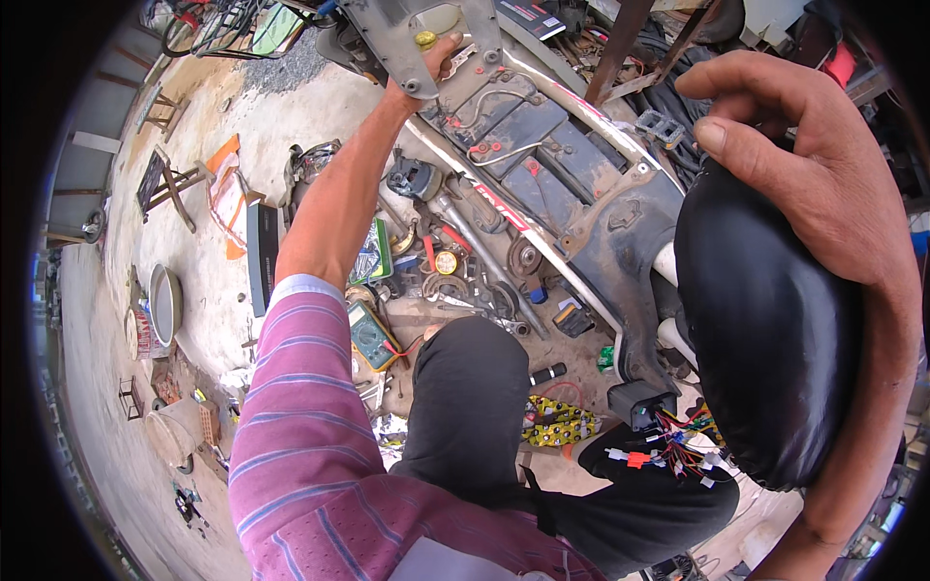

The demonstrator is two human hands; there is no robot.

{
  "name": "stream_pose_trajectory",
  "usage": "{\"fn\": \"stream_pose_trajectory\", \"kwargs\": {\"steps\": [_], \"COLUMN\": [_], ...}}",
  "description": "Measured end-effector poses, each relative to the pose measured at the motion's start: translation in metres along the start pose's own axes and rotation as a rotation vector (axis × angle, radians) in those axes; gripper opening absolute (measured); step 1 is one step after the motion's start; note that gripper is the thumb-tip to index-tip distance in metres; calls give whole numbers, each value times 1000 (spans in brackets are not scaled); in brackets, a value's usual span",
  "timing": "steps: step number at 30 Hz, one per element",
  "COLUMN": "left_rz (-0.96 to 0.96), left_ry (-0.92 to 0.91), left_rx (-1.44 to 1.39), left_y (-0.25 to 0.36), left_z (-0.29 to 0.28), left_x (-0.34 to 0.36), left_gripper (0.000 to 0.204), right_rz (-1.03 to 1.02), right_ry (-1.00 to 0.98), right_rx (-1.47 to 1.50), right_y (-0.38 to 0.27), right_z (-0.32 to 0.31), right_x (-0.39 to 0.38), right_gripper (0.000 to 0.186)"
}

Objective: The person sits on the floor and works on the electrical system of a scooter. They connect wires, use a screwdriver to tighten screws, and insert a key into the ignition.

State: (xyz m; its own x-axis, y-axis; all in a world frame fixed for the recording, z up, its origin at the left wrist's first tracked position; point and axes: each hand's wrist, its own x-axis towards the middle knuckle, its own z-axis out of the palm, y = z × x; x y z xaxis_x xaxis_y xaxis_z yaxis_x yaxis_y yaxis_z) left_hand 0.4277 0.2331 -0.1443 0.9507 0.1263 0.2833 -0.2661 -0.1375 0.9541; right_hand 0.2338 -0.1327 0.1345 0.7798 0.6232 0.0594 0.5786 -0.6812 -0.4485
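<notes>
Scooter stripped to its frame, dusty dark plastic floor tray (518, 118) between both hands. The left hand (436, 64) reaches past a scuffed grey plastic panel (376, 21) at top, grip unclear; the right hand (809, 160) curves loosely open over a rounded, glossy black seat (765, 320).

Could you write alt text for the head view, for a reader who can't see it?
A person's left hand is at the grey panel of a partly stripped scooter, while the right hand curves over a black seat. A multimeter and metal parts lie on the floor; coloured wires spill out near the person's leg.
</notes>
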Motion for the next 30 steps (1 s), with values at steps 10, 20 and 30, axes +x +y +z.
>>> {"fn": "stream_pose_trajectory", "kwargs": {"steps": [10,20,30], "left_rz": [206,69,117], "left_ry": [294,441,105], "left_rx": [-491,-577,-994], "left_y": [-18,-28,-84], "left_z": [-25,-39,-65], "left_x": [8,6,17], "left_gripper": [25,25,57], "right_rz": [6,26,40], "right_ry": [-5,4,-2], "right_rx": [-50,-27,2], "right_y": [3,-12,-8], "right_z": [-2,18,34], "right_x": [-1,-14,-8], "right_gripper": [34,34,33]}}
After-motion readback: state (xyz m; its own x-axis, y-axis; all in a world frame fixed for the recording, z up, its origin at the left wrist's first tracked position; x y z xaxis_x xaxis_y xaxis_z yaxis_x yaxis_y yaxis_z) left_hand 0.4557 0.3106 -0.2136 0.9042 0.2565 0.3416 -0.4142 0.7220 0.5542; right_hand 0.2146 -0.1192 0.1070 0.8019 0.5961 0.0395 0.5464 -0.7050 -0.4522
